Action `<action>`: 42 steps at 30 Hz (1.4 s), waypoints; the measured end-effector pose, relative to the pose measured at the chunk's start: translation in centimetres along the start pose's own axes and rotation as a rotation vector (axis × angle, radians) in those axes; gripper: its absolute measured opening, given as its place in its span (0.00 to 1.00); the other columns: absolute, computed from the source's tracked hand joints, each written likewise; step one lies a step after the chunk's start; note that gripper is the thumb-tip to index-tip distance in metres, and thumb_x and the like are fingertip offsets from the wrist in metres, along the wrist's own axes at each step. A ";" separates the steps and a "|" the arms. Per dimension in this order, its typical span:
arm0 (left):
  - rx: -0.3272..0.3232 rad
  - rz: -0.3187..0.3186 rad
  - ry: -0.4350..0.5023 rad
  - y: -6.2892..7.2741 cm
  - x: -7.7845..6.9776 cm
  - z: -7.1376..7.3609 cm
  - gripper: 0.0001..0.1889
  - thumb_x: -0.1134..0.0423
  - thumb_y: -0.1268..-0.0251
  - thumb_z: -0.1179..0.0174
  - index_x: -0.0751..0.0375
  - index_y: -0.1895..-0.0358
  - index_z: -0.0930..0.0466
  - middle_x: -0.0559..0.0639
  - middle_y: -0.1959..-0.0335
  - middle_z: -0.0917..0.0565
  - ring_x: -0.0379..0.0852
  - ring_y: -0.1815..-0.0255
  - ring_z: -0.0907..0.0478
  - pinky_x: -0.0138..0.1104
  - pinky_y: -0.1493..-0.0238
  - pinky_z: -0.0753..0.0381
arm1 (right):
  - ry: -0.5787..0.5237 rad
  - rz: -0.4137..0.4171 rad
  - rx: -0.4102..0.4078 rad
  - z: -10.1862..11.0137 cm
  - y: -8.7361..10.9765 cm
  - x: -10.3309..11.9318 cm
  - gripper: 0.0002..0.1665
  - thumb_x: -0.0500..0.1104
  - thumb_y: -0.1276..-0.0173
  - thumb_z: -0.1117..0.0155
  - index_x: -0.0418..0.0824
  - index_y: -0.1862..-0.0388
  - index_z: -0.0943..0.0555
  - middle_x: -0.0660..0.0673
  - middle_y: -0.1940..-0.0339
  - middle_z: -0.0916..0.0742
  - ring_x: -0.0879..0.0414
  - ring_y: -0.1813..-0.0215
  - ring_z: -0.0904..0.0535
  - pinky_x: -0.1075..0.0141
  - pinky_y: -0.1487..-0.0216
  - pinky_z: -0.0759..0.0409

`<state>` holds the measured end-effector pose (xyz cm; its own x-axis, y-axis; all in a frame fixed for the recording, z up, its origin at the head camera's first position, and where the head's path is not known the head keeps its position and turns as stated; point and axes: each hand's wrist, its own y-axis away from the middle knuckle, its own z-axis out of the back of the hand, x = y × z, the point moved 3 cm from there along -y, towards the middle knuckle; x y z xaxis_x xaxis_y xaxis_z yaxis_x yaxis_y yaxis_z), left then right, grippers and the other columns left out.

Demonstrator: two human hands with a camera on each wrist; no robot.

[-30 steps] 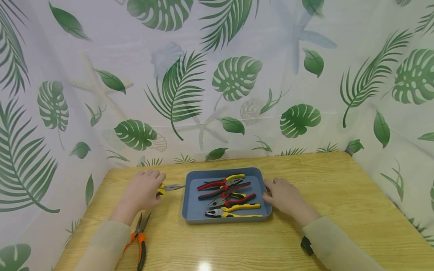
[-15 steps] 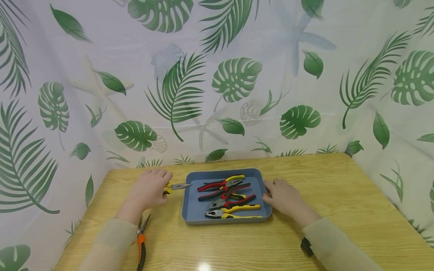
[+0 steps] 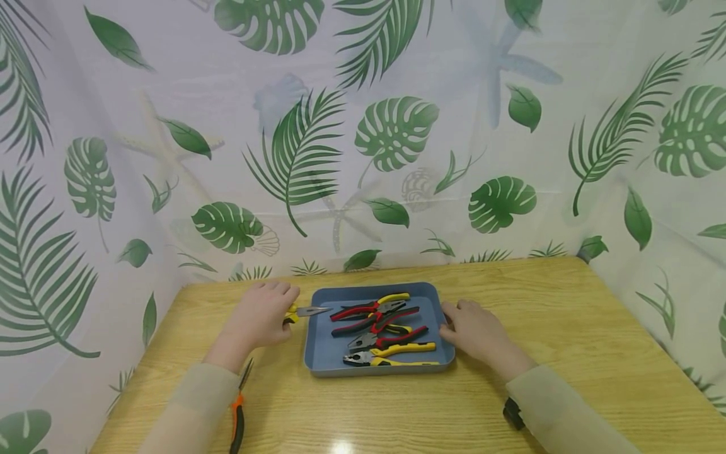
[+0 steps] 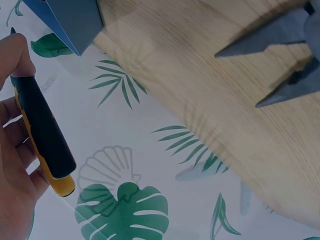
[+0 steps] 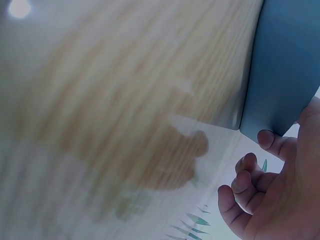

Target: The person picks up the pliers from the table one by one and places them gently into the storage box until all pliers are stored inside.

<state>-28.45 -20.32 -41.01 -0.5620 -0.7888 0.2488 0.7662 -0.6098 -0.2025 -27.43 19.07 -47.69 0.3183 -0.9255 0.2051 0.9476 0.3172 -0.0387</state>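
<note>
My left hand (image 3: 261, 318) grips yellow-and-black needle-nose pliers (image 3: 311, 311) by the handles. Their metal tips point right, over the tray's left rim. In the left wrist view the handle ends (image 4: 47, 135) stick out below the curled fingers. The blue-grey tray (image 3: 323, 371) holds several pliers, some red-and-black (image 3: 399, 339), some yellow-and-black (image 3: 416, 347), partly overlapping. At the tray's right side my right hand (image 3: 476, 329) holds the wall, thumb at the rim. One fingertip (image 5: 266, 137) touches the tray's outer wall (image 5: 280, 65) in the right wrist view.
Orange-and-black needle-nose pliers (image 3: 237, 419) lie on the wooden table (image 3: 340, 416), partly hidden by my left sleeve (image 3: 195, 403). Their spread tips show large in the left wrist view. A leaf-print cloth (image 3: 391, 208) stands behind the table and along its sides.
My left hand has moved right with the yellow-and-black needle-nose pliers, bringing their tips from beside the tray to over it. The sleeve now covers more of the orange pliers. My right hand stays put.
</note>
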 end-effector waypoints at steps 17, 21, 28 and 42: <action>0.005 -0.027 -0.009 -0.9 -1.5 -0.2 0.20 0.56 0.52 0.28 0.53 0.57 0.25 0.46 0.60 0.19 0.49 0.56 0.20 0.42 0.58 0.24 | 0.002 0.015 -0.012 0.0 0.0 -0.1 0.08 0.48 0.28 0.38 0.46 0.62 0.24 0.46 0.70 0.24 0.52 0.67 0.30 0.59 0.68 0.32; 0.020 -0.029 -0.006 -1.2 -1.9 -0.3 0.21 0.55 0.50 0.27 0.53 0.53 0.23 0.47 0.57 0.17 0.50 0.53 0.19 0.45 0.53 0.20 | 0.002 0.005 -0.003 0.0 0.0 0.0 0.08 0.48 0.28 0.38 0.45 0.59 0.22 0.46 0.69 0.23 0.51 0.66 0.29 0.58 0.68 0.31; 0.033 -0.051 -0.005 -1.6 -2.7 -0.4 0.23 0.54 0.51 0.26 0.53 0.52 0.24 0.48 0.53 0.16 0.51 0.49 0.19 0.46 0.50 0.20 | 0.003 -0.001 0.004 0.0 0.1 0.1 0.09 0.48 0.26 0.38 0.44 0.56 0.21 0.45 0.68 0.22 0.51 0.66 0.28 0.58 0.68 0.30; 0.036 -0.086 -0.012 -2.6 -4.2 -0.4 0.22 0.53 0.52 0.27 0.51 0.55 0.25 0.45 0.58 0.19 0.49 0.54 0.21 0.42 0.57 0.24 | 0.001 0.006 0.008 0.2 0.2 0.3 0.14 0.48 0.26 0.38 0.41 0.50 0.19 0.44 0.67 0.21 0.50 0.66 0.28 0.57 0.68 0.30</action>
<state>-28.27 -15.45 -41.92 -0.6222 -0.7328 0.2754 0.7265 -0.6716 -0.1456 -27.17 18.94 -47.40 0.3240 -0.9238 0.2041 0.9453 0.3246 -0.0318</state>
